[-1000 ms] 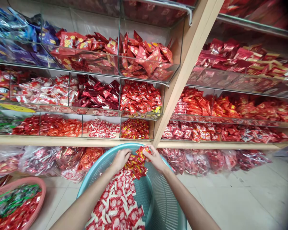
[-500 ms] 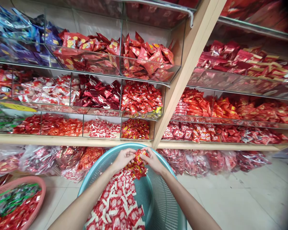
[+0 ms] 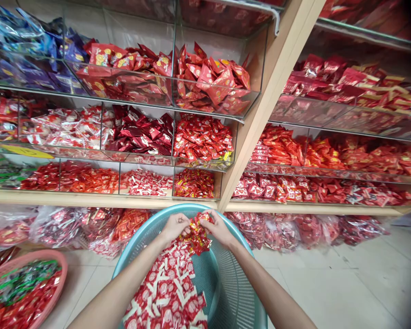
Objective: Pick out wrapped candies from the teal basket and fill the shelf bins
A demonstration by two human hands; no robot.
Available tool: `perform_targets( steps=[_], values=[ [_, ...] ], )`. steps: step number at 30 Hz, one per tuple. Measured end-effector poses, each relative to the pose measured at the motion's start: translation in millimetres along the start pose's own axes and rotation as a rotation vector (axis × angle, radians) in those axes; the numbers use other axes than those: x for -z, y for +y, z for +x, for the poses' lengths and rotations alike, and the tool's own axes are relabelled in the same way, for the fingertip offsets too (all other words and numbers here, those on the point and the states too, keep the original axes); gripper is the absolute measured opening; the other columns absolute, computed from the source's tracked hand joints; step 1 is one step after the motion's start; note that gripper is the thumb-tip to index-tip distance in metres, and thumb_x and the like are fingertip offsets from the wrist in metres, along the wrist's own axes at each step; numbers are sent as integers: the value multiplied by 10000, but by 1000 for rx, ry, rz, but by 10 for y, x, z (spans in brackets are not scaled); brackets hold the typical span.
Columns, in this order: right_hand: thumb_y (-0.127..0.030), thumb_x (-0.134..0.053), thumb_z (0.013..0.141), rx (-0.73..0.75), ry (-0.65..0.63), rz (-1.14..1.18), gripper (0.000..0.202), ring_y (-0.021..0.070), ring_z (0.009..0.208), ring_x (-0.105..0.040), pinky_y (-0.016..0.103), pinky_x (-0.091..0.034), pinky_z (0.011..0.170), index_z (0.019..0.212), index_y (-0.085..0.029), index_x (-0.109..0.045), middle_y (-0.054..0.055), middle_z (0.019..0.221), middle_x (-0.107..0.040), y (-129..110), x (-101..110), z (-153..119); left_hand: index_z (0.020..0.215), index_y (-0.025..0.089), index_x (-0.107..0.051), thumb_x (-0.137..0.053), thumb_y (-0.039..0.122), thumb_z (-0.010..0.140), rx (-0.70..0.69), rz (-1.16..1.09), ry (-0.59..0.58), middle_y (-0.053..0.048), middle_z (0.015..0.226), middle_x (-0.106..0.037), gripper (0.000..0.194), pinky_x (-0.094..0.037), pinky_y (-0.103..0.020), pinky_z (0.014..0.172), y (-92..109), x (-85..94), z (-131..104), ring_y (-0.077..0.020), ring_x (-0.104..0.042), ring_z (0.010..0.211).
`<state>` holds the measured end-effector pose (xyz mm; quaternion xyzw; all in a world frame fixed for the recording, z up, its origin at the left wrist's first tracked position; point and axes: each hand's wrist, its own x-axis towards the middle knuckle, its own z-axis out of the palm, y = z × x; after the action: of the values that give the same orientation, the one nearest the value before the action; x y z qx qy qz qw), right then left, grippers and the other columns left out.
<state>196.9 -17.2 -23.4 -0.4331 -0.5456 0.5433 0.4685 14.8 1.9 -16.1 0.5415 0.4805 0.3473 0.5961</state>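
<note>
Over the far part of a teal plastic basket, my left hand and my right hand are close together. Both have fingers pinched on small red-and-yellow wrapped packets, which bunch and hang between them. What is inside the wrappers does not show. Below, a heap of red-and-white wrapped packets fills the basket's left side. Bare mesh shows on its right side. My fingertips partly cover the packets they grip.
A wooden shelf with clear-fronted bins of red packets rises ahead. Plastic bags of packets lie beneath it. A pink basket with green and red packets stands at the left on the tiled floor.
My view has shifted very slightly. Both hands stay in nearly the same place over the basket, still gripping the red-and-yellow packets, which have turned a little between the fingers.
</note>
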Motion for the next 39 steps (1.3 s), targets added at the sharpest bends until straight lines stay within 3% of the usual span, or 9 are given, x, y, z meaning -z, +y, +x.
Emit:
perform_targets(
  steps=[7, 10, 14, 18, 23, 27, 32, 35, 39],
  values=[
    [-470, -640, 704, 24, 47, -3, 399, 65, 480, -412, 195, -294, 432, 946, -215, -452, -53, 671, -526, -46, 47, -6, 622, 166, -482, -540, 260, 687, 9, 211, 15, -4, 554, -627, 128, -470, -238, 546, -90, -56, 10, -120, -608, 533],
    [-479, -632, 707, 9, 21, -16, 408, 77, 478, -432, 197, -295, 428, 950, -211, -444, -38, 657, -565, -31, 51, -6, 612, 167, -505, -510, 229, 687, -39, 328, 30, 19, 522, -592, 98, -437, -239, 539, -102, -69, 12, -114, -564, 501],
    [-477, -617, 726, 1, -7, -37, 394, 70, 445, -409, 198, -303, 429, 944, -206, -431, -27, 653, -605, -7, 52, 9, 571, 166, -536, -526, 197, 664, -140, 521, 114, 11, 619, -593, 98, -381, -239, 619, -106, -34, 11, -116, -526, 616],
    [-460, -614, 735, -13, -32, -53, 377, 61, 431, -395, 195, -303, 426, 937, -202, -428, -32, 649, -607, 11, 39, 25, 553, 166, -519, -517, 155, 661, -152, 654, 188, 5, 653, -569, 109, -317, -238, 599, -107, -9, -16, -113, -491, 627],
    [-444, -607, 748, -20, -78, -63, 347, 62, 436, -401, 195, -304, 424, 929, -200, -439, -28, 658, -609, 21, 22, 20, 583, 168, -500, -535, 272, 724, -164, 762, 239, 13, 659, -545, 179, -290, -229, 564, -63, -8, -37, -101, -462, 592],
    [-453, -594, 756, -34, -119, -73, 339, 62, 434, -398, 195, -301, 421, 929, -201, -446, -28, 653, -610, 30, 12, 4, 578, 169, -483, -435, 433, 799, -277, 552, 163, 26, 583, -502, 347, -335, -220, 572, 53, -43, -45, -101, -458, 581],
    [-470, -582, 758, -35, -133, -95, 348, 61, 428, -397, 196, -295, 418, 936, -202, -450, -31, 645, -608, 49, -8, 2, 724, 152, -551, -517, 497, 726, -134, 177, -60, 37, 579, -546, 346, -332, -200, 463, 143, -99, -80, -71, -449, 459],
    [-471, -609, 733, -38, -119, -104, 365, 68, 453, -435, 195, -307, 427, 919, -198, -452, -26, 660, -616, 43, -18, 1, 748, 149, -546, -601, 442, 659, -67, 93, -77, 37, 555, -561, 311, -335, -187, 450, 115, -103, -75, -67, -468, 451],
    [-467, -640, 703, -63, -131, -119, 388, 78, 491, -481, 193, -323, 445, 902, -191, -453, -14, 683, -634, 10, -2, -2, 746, 158, -520, -557, 426, 687, -56, 73, -62, 42, 506, -547, 276, -343, -179, 440, 90, -30, -23, -66, -473, 425]
  ],
)
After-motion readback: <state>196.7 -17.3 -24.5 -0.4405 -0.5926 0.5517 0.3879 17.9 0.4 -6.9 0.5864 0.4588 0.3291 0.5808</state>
